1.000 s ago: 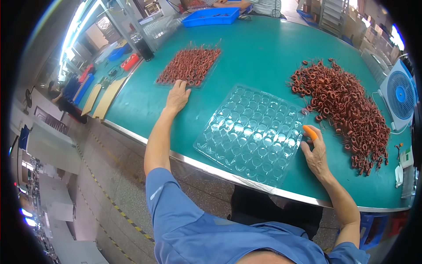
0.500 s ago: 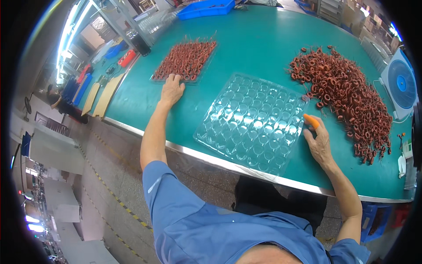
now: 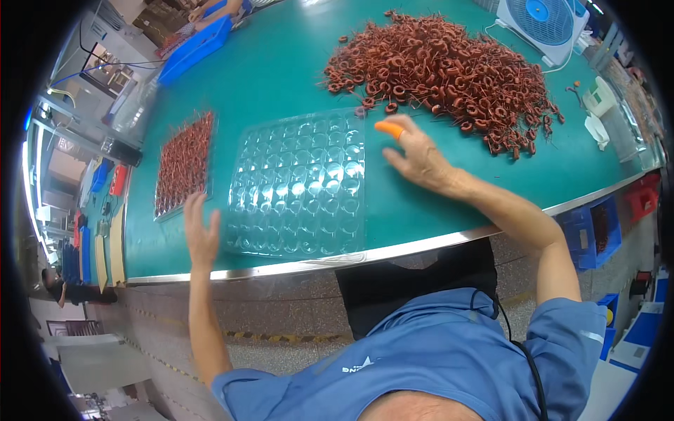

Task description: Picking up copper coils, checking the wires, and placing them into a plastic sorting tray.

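A clear plastic tray with rows of round pockets (image 3: 298, 188) lies on the table in front of me, its pockets bare. To its left is a similar tray packed with copper-red wire coils (image 3: 184, 165), their thin leads sticking up. My left hand (image 3: 201, 235) is at the near corner of that packed tray, fingers apart with nothing in them; whether a fingertip touches it I cannot tell. My right hand (image 3: 425, 160) hovers right of the bare tray, just below a big heap of ring-shaped coils (image 3: 449, 77). An orange finger cot (image 3: 390, 130) covers one finger; its fingers are spread, holding nothing.
A blue fan (image 3: 540, 21) stands beyond the heap at the far right. At the far left is a blue bin (image 3: 196, 49), with another person's arm (image 3: 225, 8) behind it. Blue crates (image 3: 593, 235) are below the table's right side. A white metal strip (image 3: 393, 252) edges the green table.
My view has turned rightward, so the trays and heap appear further left. My left hand has drawn back slightly from the packed tray, its fingers spreading. My right hand has moved nearer the heap.
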`<action>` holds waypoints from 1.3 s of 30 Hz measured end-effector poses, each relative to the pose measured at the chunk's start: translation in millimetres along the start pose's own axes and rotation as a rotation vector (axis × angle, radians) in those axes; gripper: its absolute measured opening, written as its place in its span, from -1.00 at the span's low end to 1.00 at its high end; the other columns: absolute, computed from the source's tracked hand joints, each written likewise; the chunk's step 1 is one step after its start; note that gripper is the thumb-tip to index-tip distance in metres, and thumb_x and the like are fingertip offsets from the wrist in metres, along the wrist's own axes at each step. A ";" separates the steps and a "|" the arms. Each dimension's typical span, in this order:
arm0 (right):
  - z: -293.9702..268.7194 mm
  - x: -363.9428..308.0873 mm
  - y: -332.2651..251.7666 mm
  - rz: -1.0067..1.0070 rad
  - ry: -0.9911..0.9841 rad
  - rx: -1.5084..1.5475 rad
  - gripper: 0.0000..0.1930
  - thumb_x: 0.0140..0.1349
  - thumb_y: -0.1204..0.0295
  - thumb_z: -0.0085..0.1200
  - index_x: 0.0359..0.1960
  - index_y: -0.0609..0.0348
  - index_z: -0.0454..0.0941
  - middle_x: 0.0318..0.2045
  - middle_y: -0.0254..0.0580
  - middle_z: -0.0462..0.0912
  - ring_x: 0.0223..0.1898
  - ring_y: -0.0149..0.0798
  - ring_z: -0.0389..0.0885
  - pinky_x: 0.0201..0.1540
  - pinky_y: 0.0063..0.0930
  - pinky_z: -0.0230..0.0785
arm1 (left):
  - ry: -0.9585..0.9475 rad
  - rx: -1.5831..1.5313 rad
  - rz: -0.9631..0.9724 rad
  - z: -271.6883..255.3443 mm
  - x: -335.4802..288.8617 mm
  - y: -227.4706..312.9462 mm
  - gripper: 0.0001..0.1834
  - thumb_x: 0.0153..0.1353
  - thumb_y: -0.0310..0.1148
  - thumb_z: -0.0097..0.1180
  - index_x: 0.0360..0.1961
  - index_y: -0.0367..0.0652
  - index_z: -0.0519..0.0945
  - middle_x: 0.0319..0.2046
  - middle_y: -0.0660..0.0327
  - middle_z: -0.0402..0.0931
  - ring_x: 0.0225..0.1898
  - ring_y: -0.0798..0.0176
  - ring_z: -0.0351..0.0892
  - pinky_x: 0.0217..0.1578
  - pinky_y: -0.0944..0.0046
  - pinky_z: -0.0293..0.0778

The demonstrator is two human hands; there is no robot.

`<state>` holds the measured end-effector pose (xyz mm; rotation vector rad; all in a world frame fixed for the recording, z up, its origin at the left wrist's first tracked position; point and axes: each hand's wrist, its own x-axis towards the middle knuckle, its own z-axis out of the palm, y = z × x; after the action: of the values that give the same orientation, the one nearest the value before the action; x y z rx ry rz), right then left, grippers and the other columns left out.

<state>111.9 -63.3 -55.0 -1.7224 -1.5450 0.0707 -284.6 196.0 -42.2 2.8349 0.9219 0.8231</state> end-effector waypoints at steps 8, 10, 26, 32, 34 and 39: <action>-62.1 46.5 76.7 -0.356 -0.156 -0.835 -0.61 0.17 0.49 0.00 0.07 0.25 0.45 0.15 -0.10 0.39 0.31 -0.10 0.23 0.26 -0.17 0.14 | -0.497 -0.064 0.365 20.5 -26.7 130.6 -0.20 0.22 0.16 0.00 0.33 -0.15 0.23 0.32 0.00 0.17 0.37 -0.11 0.08 0.33 -0.20 -0.07; -72.9 45.3 88.4 -0.371 -0.167 -0.845 -0.61 0.17 0.48 0.02 0.06 0.24 0.45 0.13 -0.10 0.40 0.31 -0.10 0.22 0.26 -0.17 0.14 | -0.496 -0.074 0.357 19.5 -27.3 137.0 -0.16 0.19 0.21 0.00 0.32 -0.17 0.24 0.32 -0.01 0.17 0.37 -0.12 0.08 0.32 -0.20 -0.07; 26.6 142.9 73.5 -0.283 -0.195 -0.785 -0.79 0.05 0.42 0.12 -0.27 0.19 0.52 -0.27 -0.11 0.58 -0.08 -0.03 0.51 -0.09 -0.13 0.36 | -0.419 0.017 0.265 25.0 -47.6 174.4 -0.08 0.13 0.27 0.04 0.32 -0.20 0.25 0.31 -0.04 0.18 0.34 -0.15 0.12 0.27 -0.26 -0.02; 12.2 116.6 58.5 -0.365 -0.340 -0.662 -0.84 0.01 0.59 0.06 -0.32 0.20 0.49 -0.29 -0.14 0.57 -0.09 -0.06 0.47 -0.06 -0.14 0.29 | -0.338 0.039 0.258 18.7 -60.9 176.8 -0.11 0.16 0.27 0.00 0.30 -0.21 0.26 0.26 -0.04 0.22 0.29 -0.16 0.17 0.24 -0.28 0.01; -3.2 105.8 62.2 -0.486 -0.317 -0.630 -0.86 -0.01 0.58 0.05 -0.35 0.19 0.47 -0.32 -0.17 0.55 -0.11 -0.07 0.46 -0.04 -0.15 0.26 | -0.329 0.041 0.286 22.4 -55.8 177.6 -0.11 0.16 0.26 0.01 0.30 -0.22 0.26 0.26 -0.06 0.21 0.27 -0.17 0.19 0.21 -0.27 0.03; -29.7 95.4 20.5 -0.408 0.030 -0.344 -0.93 0.11 0.52 0.11 -0.39 0.20 0.62 -0.42 -0.06 0.55 -0.29 0.00 0.51 -0.15 -0.17 0.32 | -0.348 0.045 0.264 13.8 -55.8 175.6 -0.09 0.17 0.28 -0.01 0.32 -0.22 0.24 0.27 -0.06 0.24 0.31 -0.20 0.17 0.25 -0.26 0.00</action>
<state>168.1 4.5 -3.7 -1.6111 -1.9391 -0.4490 -222.0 22.2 -44.7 3.0398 0.5358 0.3034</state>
